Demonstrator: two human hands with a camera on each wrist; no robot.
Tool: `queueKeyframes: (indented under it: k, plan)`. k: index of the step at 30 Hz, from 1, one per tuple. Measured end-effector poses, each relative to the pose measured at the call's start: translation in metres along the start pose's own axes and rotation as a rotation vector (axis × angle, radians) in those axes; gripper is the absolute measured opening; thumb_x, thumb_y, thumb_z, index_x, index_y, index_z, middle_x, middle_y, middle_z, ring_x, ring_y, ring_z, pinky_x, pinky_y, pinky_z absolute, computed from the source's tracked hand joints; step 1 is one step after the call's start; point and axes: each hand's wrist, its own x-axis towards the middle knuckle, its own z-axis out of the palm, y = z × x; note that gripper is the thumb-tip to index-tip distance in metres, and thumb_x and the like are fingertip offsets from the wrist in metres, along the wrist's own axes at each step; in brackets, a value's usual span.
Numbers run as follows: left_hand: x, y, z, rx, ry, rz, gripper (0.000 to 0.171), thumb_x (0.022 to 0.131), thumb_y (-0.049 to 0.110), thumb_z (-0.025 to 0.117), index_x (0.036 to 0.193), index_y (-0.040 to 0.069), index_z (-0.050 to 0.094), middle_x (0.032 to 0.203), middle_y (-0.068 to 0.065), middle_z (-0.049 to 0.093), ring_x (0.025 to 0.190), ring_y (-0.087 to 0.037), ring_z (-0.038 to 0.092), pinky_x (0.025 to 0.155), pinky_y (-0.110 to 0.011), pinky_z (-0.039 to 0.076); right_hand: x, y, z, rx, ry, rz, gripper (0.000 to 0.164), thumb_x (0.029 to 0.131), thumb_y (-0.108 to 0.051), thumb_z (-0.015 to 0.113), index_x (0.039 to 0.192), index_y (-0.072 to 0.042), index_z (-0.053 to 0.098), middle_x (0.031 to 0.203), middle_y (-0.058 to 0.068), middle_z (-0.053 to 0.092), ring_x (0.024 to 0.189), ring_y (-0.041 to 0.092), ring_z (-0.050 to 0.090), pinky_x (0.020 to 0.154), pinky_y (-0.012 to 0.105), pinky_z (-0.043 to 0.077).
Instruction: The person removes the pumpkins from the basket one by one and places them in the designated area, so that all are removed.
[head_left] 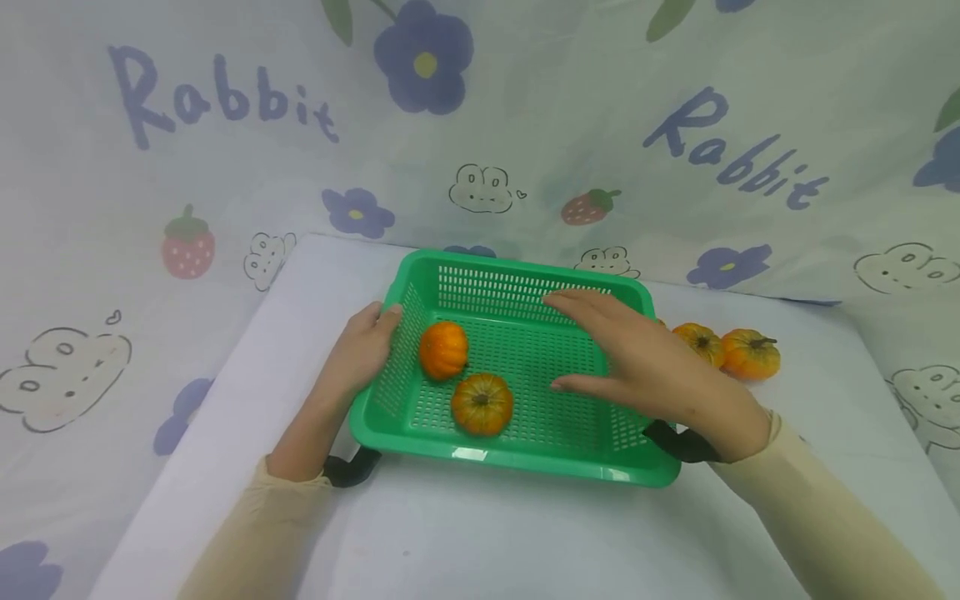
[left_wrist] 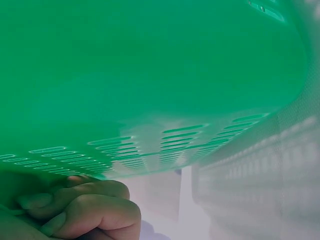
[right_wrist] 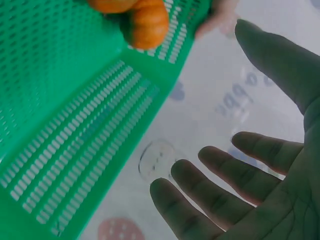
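A green plastic basket (head_left: pixel 525 473) with slotted walls stands on the white table. Inside it, toward the left, lie an orange mini pumpkin (head_left: pixel 443 350) and a yellow-orange ribbed pumpkin (head_left: pixel 482 404). My left hand (head_left: pixel 363 346) grips the basket's left rim; in the left wrist view its fingers (left_wrist: pixel 107 192) are curled beneath the green edge. Over the basket's right side hovers my right hand (head_left: pixel 637 354), thumb and fingers spread, holding nothing. The right wrist view shows its fingers (right_wrist: pixel 215 195) apart and the palm bare. The right hand and forearm cover part of the basket's right rim.
Right of the basket, behind my right forearm, sit two more pumpkins, one nearer (head_left: pixel 699 343) and one farther right (head_left: pixel 751 354); a sliver of orange shows beside them. A white cloth (head_left: pixel 525 75) printed with rabbits, flowers and strawberries hangs behind the table.
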Motion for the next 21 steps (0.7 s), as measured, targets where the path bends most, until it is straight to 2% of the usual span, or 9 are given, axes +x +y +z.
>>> queueKeyframes:
  k: [4,11,16,21]
  plan:
    - [0.001,-0.001,0.0,-0.001,0.004,0.004,0.057,0.113,0.047,0.033,0.146,0.003,0.046,0.108,-0.021,0.063,0.084,-0.031,0.068,0.068,-0.042,0.063,0.02,-0.007,0.008,-0.015,-0.058,-0.056,0.095,0.086,-0.044,0.088,0.162,-0.015,0.037,0.162,0.009,0.042,0.149,0.03,0.038,0.116,0.054,0.042]
    - [0.002,-0.002,0.0,-0.011,0.0,0.009,0.057,0.113,0.046,0.033,0.149,0.003,0.044,0.107,-0.021,0.063,0.083,-0.031,0.069,0.068,-0.042,0.063,0.048,-0.016,0.031,-0.039,-0.155,-0.154,0.089,0.084,-0.043,0.089,0.156,-0.011,0.048,0.157,0.006,0.048,0.144,0.026,0.045,0.113,0.045,0.046]
    - [0.003,-0.001,0.0,-0.006,0.003,-0.005,0.055,0.113,0.048,0.033,0.142,0.004,0.047,0.106,-0.02,0.062,0.082,-0.029,0.067,0.068,-0.042,0.063,0.06,-0.017,0.046,-0.003,-0.265,-0.146,0.079,0.084,-0.043,0.09,0.147,-0.01,0.056,0.151,0.004,0.054,0.14,0.024,0.049,0.113,0.042,0.047]
    - [0.002,0.0,0.0,-0.011,-0.001,-0.007,0.053,0.113,0.048,0.034,0.137,0.004,0.049,0.104,-0.02,0.062,0.081,-0.029,0.067,0.067,-0.042,0.063,0.065,-0.013,0.064,0.037,-0.339,-0.144,0.081,0.083,-0.041,0.091,0.148,-0.007,0.055,0.147,0.005,0.057,0.136,0.024,0.052,0.113,0.042,0.046]
